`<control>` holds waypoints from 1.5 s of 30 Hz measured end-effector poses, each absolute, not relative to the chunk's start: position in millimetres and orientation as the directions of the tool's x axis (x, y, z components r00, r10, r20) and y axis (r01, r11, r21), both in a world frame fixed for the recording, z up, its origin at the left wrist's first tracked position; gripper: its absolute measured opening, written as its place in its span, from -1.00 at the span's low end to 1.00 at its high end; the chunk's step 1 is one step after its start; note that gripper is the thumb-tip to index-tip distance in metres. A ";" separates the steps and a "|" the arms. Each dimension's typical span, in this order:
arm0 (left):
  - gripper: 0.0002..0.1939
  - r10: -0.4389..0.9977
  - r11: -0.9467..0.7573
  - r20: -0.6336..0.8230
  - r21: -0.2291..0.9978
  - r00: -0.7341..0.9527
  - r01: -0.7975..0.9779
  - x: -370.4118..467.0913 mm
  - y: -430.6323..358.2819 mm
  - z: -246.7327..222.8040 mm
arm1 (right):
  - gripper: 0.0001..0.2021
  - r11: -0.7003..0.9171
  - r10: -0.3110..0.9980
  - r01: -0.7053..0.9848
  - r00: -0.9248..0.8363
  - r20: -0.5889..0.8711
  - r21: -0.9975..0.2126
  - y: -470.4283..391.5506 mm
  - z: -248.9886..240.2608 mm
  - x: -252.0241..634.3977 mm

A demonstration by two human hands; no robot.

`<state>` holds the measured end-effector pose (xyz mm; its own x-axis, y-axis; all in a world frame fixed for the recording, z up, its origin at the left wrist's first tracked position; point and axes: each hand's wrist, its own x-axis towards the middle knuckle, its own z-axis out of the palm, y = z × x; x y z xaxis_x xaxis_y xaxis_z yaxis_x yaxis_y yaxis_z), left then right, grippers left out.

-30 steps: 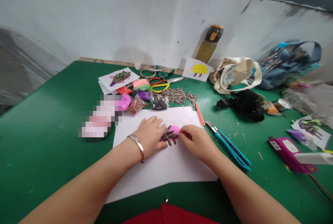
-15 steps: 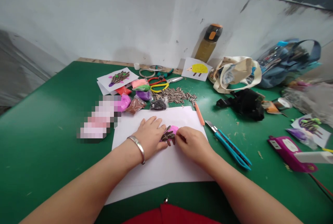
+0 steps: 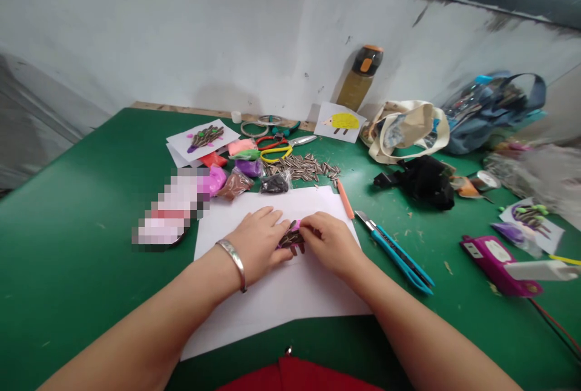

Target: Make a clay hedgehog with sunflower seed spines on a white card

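Note:
White paper sheets (image 3: 267,312) lie in front of me on the table. On them sits a small pink clay figure (image 3: 289,238) covered with striped sunflower seeds, with short brown legs at its lower edge. My left hand (image 3: 259,238) rests flat on the paper, fingers spread, thumb and fingertips around the figure's left side. From the right, my right hand (image 3: 333,247) pinches thumb and fingers together over the figure's right part. What sits in that pinch is hidden. A pile of loose sunflower seeds (image 3: 302,167) lies beyond the paper.
Right of the paper lie an orange stick (image 3: 345,200) and a blue utility knife (image 3: 397,256). Bagged clay (image 3: 236,183), yellow-handled scissors (image 3: 278,154) and a seeded picture (image 3: 204,137) are behind. Farther right are a black bag (image 3: 426,182) and a magenta device (image 3: 494,264).
My right hand has shifted left and slightly up over the figure, covering more of its pink clay. My left hand stays beside it. The camera view has moved slightly.

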<state>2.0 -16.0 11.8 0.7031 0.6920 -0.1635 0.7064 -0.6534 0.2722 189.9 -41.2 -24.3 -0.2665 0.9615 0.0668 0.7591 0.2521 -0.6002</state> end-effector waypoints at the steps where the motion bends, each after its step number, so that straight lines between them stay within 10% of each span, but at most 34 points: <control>1: -0.66 0.689 -0.655 -0.167 0.274 0.705 0.705 1.9 -16.6 12.3 | -0.84 0.247 0.962 0.766 -0.266 0.057 -0.593 -40.1 -25.4 188.5; 23: -0.72 0.700 -0.648 -0.219 0.206 0.680 0.733 13.5 -25.8 8.2 | -0.86 0.156 0.984 0.869 -0.179 -0.004 -0.470 -36.1 -25.0 176.9; 33: -0.72 0.643 -0.676 -0.242 0.267 0.727 0.687 -2.3 -15.4 20.6 | -0.83 0.205 0.978 0.667 -0.169 0.123 -0.716 -38.0 -30.4 197.7; 39: -0.73 0.676 -0.666 -0.252 0.192 0.693 0.720 -11.7 -10.3 17.9 | -0.67 0.571 0.821 0.683 -0.484 0.302 -0.456 -54.8 -21.7 192.6; 45: -0.69 0.703 -0.631 -0.256 0.205 0.663 0.748 -9.3 -13.3 14.6 | -0.56 0.602 0.798 0.749 -0.553 0.240 -0.276 -58.5 -27.5 188.1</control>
